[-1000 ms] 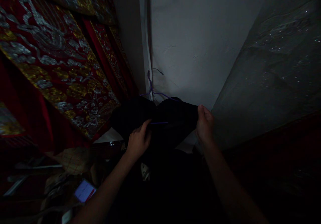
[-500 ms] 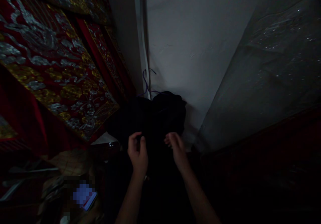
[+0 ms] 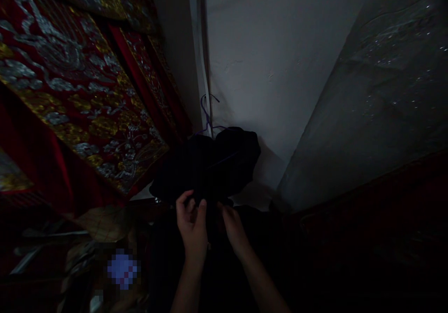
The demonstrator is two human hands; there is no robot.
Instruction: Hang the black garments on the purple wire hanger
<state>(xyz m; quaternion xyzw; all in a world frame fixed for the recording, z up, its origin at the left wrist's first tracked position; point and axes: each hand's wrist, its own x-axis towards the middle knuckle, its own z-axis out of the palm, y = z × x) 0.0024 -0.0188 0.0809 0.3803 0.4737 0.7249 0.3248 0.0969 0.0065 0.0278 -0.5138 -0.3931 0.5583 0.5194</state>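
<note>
A black garment (image 3: 231,154) hangs on a thin purple hanger (image 3: 206,117), its lower part lost in the dark. At its front, my left hand (image 3: 191,219) has its fingers curled and the thumb facing them, with dark cloth between. Close beside it on the right, my right hand (image 3: 233,226) has its fingers closed on the same dark cloth; their tips are hidden in shadow. The two hands are a short gap apart. What small part of the garment they grip cannot be made out.
Red cloth with gold and silver embroidery (image 3: 91,93) hangs at the left. The hanger sits by a pale vertical strip (image 3: 199,46) along a light wall (image 3: 266,60). Clear sheeting (image 3: 350,117) covers the right. A blurred-out blue patch (image 3: 122,268) lies low on the left.
My right hand has moved left and slightly down, nearer to my left hand. My left hand has dipped a little. The garment's folds have shifted under the hands.
</note>
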